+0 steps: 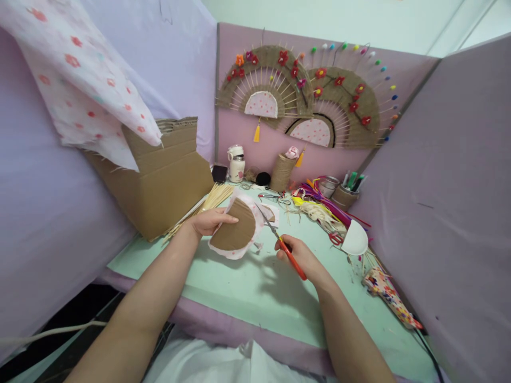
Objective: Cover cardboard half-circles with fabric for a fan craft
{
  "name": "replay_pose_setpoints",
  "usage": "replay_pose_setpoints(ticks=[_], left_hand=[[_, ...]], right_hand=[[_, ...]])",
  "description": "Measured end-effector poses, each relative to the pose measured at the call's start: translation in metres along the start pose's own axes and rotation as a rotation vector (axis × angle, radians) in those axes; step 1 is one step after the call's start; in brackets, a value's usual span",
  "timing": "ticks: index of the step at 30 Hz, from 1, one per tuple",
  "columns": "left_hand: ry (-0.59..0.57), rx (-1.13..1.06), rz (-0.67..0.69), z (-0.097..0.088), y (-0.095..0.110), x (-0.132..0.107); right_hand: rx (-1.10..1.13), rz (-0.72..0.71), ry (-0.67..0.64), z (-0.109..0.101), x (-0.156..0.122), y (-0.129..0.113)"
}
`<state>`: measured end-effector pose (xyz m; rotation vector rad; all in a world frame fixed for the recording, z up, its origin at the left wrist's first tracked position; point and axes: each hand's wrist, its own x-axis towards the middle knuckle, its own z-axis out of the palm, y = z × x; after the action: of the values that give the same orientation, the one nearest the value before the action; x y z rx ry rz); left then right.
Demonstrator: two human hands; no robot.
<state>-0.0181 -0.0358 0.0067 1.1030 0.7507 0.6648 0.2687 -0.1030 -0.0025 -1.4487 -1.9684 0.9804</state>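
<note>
My left hand (pixel 209 219) grips a brown cardboard half-disc (pixel 235 230) backed by white spotted fabric, holding it above the pale green table (pixel 255 287). My right hand (pixel 299 255) is closed on red-handled scissors (pixel 285 247). Their thin blades point up and left toward the right edge of the fabric. A small fabric scrap (pixel 270 213) lies just behind the blades.
A cardboard box (pixel 163 175) with flowered cloth draped over it stands at left, bamboo skewers (pixel 207 205) beside it. Jars, a twine roll (pixel 281 173), pipe cleaners (pixel 319 199), a pen cup (pixel 345 194) and a white half-disc (pixel 354 239) crowd the back right. Two decorated fans hang on the wall.
</note>
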Motion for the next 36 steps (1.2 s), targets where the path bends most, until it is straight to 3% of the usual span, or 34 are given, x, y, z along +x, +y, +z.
replay_pose_setpoints(ticks=[18,28,36], left_hand=[[0.005,0.060,0.005,-0.0036,-0.0001,0.0007],[0.022,0.024,-0.012,-0.0029,-0.0007,-0.0012],[-0.073,0.039,-0.040,-0.0003,-0.0029,-0.0026]], right_hand=[[0.017,0.047,0.077,-0.0005,0.0009,0.0037],[-0.030,0.039,0.007,-0.0054,-0.0029,-0.0057],[-0.005,0.021,-0.053,-0.0061,-0.0036,-0.0031]])
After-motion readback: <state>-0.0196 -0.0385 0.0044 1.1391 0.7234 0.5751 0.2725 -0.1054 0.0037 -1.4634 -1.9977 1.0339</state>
